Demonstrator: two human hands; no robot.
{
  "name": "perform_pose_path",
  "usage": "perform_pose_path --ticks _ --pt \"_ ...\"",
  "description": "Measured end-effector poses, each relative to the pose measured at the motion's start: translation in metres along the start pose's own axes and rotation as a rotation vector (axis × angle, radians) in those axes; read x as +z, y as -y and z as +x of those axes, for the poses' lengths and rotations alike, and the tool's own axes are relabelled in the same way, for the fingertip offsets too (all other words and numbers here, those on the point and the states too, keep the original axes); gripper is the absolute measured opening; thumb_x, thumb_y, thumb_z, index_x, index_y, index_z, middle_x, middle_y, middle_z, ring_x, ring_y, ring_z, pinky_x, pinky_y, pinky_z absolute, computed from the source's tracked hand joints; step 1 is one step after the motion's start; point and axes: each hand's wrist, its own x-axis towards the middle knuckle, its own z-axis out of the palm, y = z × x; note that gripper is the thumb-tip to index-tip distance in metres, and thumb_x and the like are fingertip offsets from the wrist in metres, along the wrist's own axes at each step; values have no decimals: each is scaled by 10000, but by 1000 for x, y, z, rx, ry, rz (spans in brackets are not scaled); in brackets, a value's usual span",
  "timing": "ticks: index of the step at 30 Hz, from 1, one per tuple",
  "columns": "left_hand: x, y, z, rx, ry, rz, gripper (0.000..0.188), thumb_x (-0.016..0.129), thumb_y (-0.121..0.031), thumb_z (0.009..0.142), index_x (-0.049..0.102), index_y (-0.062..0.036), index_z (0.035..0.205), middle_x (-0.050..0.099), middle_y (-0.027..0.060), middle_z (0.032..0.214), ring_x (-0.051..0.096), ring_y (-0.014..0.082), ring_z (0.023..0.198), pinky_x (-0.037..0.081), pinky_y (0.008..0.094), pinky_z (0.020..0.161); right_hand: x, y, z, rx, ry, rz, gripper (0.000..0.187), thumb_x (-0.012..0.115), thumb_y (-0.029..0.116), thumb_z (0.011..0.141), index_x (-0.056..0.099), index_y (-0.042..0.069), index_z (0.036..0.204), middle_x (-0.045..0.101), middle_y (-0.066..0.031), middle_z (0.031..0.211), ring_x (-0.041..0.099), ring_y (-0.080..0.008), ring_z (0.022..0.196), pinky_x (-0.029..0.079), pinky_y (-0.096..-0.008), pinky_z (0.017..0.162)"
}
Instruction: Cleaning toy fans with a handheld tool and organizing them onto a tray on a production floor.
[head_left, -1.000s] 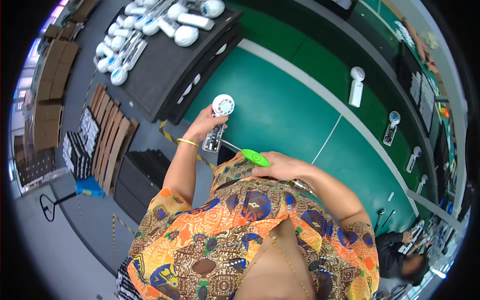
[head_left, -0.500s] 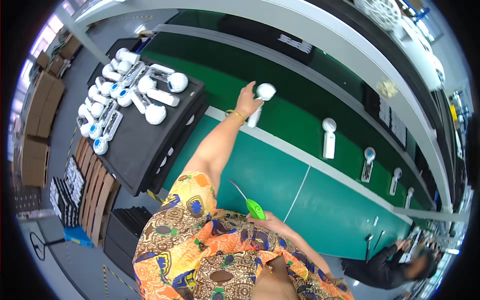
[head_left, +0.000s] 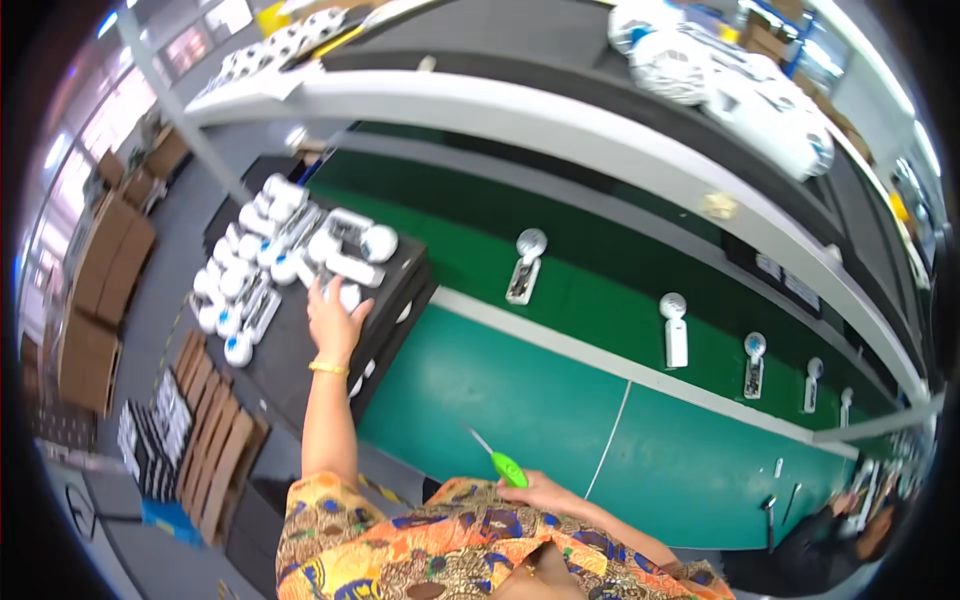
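My left hand (head_left: 335, 325) reaches over the black foam tray (head_left: 290, 380), thumb and fingers spread around the white round head of a handheld fan (head_left: 349, 297). Whether the fingers press on it I cannot tell. Several similar white fans (head_left: 235, 280) lie crowded beside it, some with blue centres or opened handles. Near my body, my right hand (head_left: 545, 494) is closed round the green handle of a screwdriver (head_left: 510, 470), its thin shaft pointing up and left. A fan with an opened handle (head_left: 524, 275) lies on the dark green belt.
More fans (head_left: 676, 330) are spaced along the belt to the right. A pale rail (head_left: 560, 339) divides it from the green worktop (head_left: 500, 390). A grey shelf beam (head_left: 480, 98) crosses above. Wooden pallets (head_left: 215, 440) stand at left; a dark-clothed person (head_left: 820, 545) is at lower right.
My left hand has left the fan on the belt and moved left and nearer, onto the tray. My right hand still holds the screwdriver. The view has shifted, showing more of the shelf.
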Motion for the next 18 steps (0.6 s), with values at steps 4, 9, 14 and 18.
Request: perform_pose_path --ticks 4,9,14,18 --pt "-23 5 17 46 -12 -202 561 749 -206 701 486 -117 1188 434 207 1266 516 388 1056 444 440 883 30 26 -36 -76 -58 -100 324 635 313 835 570 57 1022 560 -12 798 514 -113 709 428 -277 645" --pt "-92 -4 -3 -55 -40 -577 516 716 -153 716 480 -56 1165 538 146 1093 567 288 965 465 375 839 24 47 -61 -84 -7 -149 319 641 307 835 566 60 1022 563 -14 793 519 -113 709 435 -276 645" --pt "-165 0 -57 -144 56 -872 549 729 -256 755 459 -35 1179 554 74 1008 562 179 911 459 306 800 33 62 -89 18 32 50 298 647 271 843 549 64 1033 545 2 762 497 -87 653 427 -252 583" --pt "-168 62 -128 -340 399 -1425 531 675 -339 794 474 -28 1174 570 91 1022 577 193 904 469 328 837 86 73 -101 35 112 69 294 650 252 848 534 65 1043 534 16 765 480 -72 622 417 -237 549"
